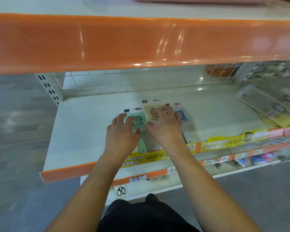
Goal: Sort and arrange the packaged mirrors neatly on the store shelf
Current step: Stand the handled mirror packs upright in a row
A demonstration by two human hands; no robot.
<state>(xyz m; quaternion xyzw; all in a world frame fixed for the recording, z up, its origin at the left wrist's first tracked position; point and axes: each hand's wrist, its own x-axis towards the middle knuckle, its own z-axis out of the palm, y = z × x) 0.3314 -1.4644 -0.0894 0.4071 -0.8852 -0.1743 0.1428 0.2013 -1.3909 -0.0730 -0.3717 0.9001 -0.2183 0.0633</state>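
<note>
Pressing left hand [122, 129] flat, fingers spread, on green mirror [137, 122]; right hand [166, 125] likewise on yellow mirror [151, 112], shelf [84, 124] beneath.

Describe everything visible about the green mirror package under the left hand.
The green mirror is a pale mint hand mirror with a rounded square head and a short handle that points toward the shelf's front edge. It appears sealed in a clear sleeve with a dark label at the far end. It lies flat on the white shelf, leftmost of three mirrors side by side, next to the yellow mirror. The left hand rests on it with fingers spread, covering part of the printed face.
</note>
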